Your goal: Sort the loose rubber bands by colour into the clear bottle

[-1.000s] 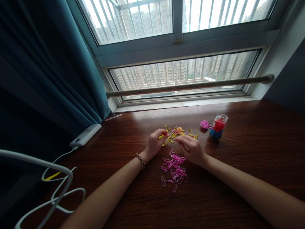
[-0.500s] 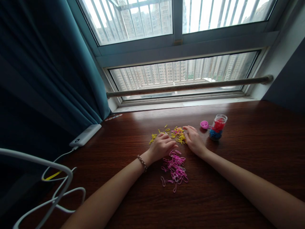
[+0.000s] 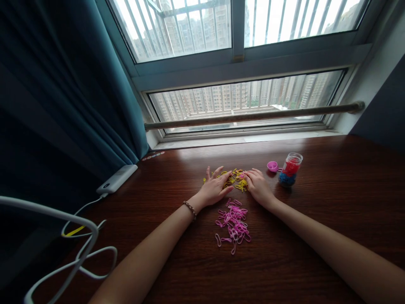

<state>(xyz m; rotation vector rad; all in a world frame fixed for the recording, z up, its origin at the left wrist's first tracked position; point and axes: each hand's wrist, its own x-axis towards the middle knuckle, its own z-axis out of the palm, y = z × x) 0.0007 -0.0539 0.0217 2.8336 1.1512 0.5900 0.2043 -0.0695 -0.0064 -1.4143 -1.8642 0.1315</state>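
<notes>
Dark reddish-brown wood forms the glossy bench, which extends to the foot of a metal-framed window. A blue curtain hangs at the left, and a horizontal rail crosses the lower pane. White cable loops over the near left corner. Two bare hands face each other at the middle of the bench. The left hand lies palm down, fingers spread, over part of a scatter of yellow loops; anything beneath the palm is hidden. The right hand is loosely curved, its fingertips at the right edge of the same scatter, where some pink pieces are mixed in; whether it grips one cannot be told. A white box-shaped device rests beside the curtain. Nearer the viewer than the hands lies a separate heap of pink loops. Upright to the right stands an uncapped glass jar, with red contents above blue. Just left of it is a pink scoop, handle toward the jar. A beaded bracelet encircles the left wrist.
</notes>
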